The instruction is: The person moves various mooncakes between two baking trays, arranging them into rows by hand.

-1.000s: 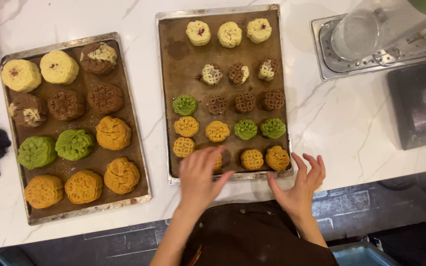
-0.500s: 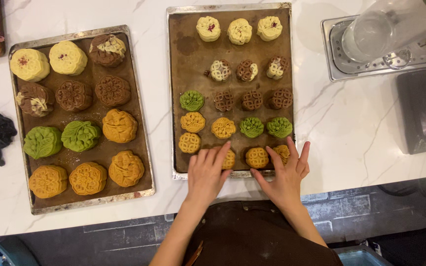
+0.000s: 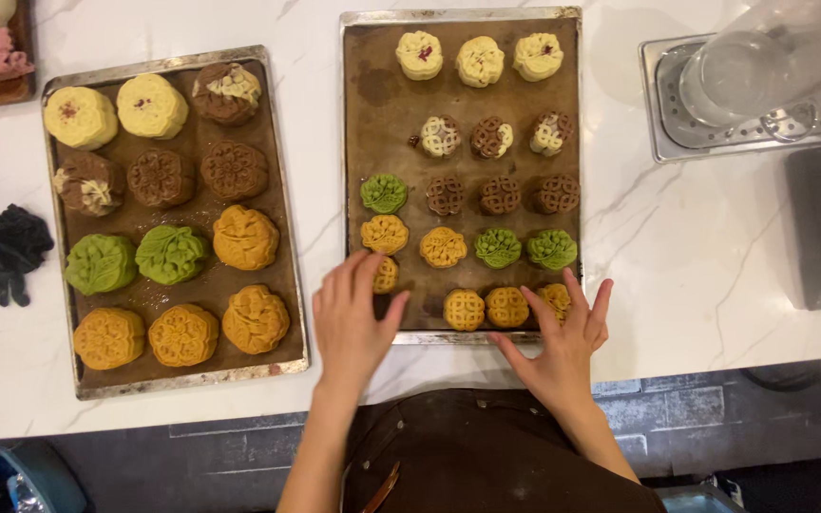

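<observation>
Bare forearms here, no sleeves in view, and both the left hand [image 3: 352, 318] and right hand [image 3: 563, 340] are ungloved, no rings showing. A dark brown apron [image 3: 486, 456] covers the front, possibly leather, hard to tell from above.

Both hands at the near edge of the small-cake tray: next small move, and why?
Probably slide the right tray a little: the left hand lies flat over its near-left corner, the right hand spreads on its near rim, and neither hand pinches a cake.

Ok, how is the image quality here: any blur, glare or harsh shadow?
Head view: sharp on both trays, the small-pastry tray and the large-pastry tray; even overhead light, soft shadows under the left hand and right hand; faint sheen on the marble counter; floor below dark.
</observation>
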